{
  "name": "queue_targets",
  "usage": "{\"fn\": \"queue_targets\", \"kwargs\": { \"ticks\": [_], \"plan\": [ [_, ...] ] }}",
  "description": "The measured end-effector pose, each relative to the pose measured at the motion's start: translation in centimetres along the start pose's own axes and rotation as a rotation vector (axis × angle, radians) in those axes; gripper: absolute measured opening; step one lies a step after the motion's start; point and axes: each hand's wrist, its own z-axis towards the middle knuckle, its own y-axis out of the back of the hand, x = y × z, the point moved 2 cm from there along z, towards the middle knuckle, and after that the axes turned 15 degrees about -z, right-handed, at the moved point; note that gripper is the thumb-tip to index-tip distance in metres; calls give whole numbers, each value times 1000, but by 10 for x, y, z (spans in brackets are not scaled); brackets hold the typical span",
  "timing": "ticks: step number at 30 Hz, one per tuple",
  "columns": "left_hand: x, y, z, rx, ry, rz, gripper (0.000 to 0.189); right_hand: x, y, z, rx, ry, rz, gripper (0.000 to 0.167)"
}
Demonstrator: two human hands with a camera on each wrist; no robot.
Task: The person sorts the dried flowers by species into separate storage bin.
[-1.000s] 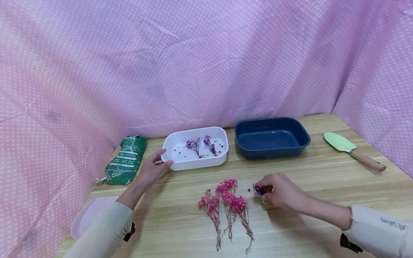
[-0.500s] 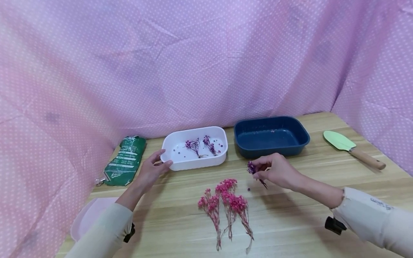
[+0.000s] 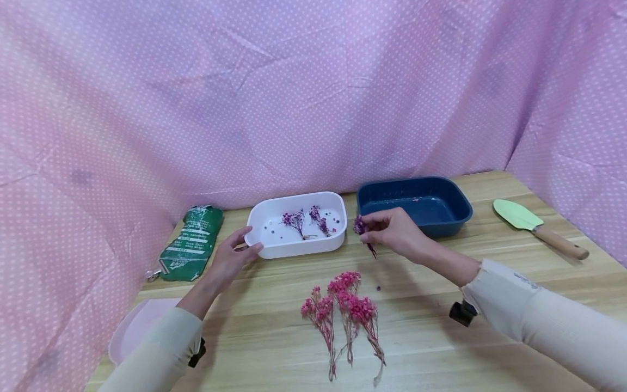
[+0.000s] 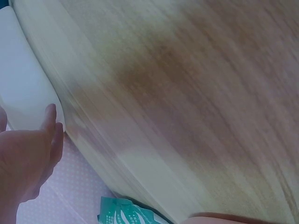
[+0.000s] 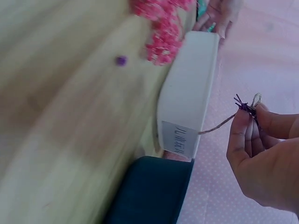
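My right hand [image 3: 399, 234] pinches a small bunch of purple dried flowers [image 3: 360, 225] between thumb and fingertips, stems slanting down. It hovers just right of the white container [image 3: 296, 251], overlapping the blue container's front in the head view. In the right wrist view, dark stem ends [image 5: 246, 106] and a loop of twine poke out from the fingertips. My left hand [image 3: 229, 262] rests against the white container's left end, thumb at the front corner, fingers nearly straight along the side. Inside that container lie two purple flower bunches [image 3: 294, 220] and several loose purple heads.
Several bunches of pink dried flowers [image 3: 345, 299] lie in front on the wooden table [image 3: 274, 326]. A dark blue container [image 3: 443, 228] stands right of the white one. Far right is a green trowel [image 3: 516, 214]; a green packet [image 3: 193, 245] and pink lid [image 3: 139, 326] lie left.
My right hand has lifted the purple bunch off the table and carried it up and left toward the white container. One loose purple head stays on the table. The left hand has not moved.
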Motion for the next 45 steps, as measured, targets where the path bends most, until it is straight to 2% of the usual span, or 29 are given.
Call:
{"fn": "queue_targets", "kwargs": {
  "ticks": [5, 11, 15, 19, 24, 28, 33, 36, 45],
  "plan": [
    [2, 1, 2, 4, -4, -5, 74, 9, -4, 23, -17, -5, 93, 40],
    [1, 0, 1, 5, -4, 9, 75, 17, -11, 50, -37, -58, 241, 41],
    [1, 1, 2, 9, -11, -6, 74, 24, -16, 68, -44, -76, 299, 40],
    [0, 2, 2, 11, -12, -14, 75, 27, -22, 84, -43, -120, 308, 42],
    [0, 2, 1, 11, -10, -21, 74, 27, -37, 100, -40, -146, 241, 44],
    [0, 2, 1, 11, -8, -15, 74, 26, -51, 105, -32, -118, 201, 41],
    [-1, 1, 0, 11, -4, -5, 74, 25, -57, 103, 31, -90, 134, 37],
    [0, 1, 0, 10, -3, 0, 75, 27, -54, 100, 49, -68, 104, 37],
    [2, 2, 3, 16, -16, -12, 76, 33, -28, 77, 45, 8, 162, 30]
  ]
}}
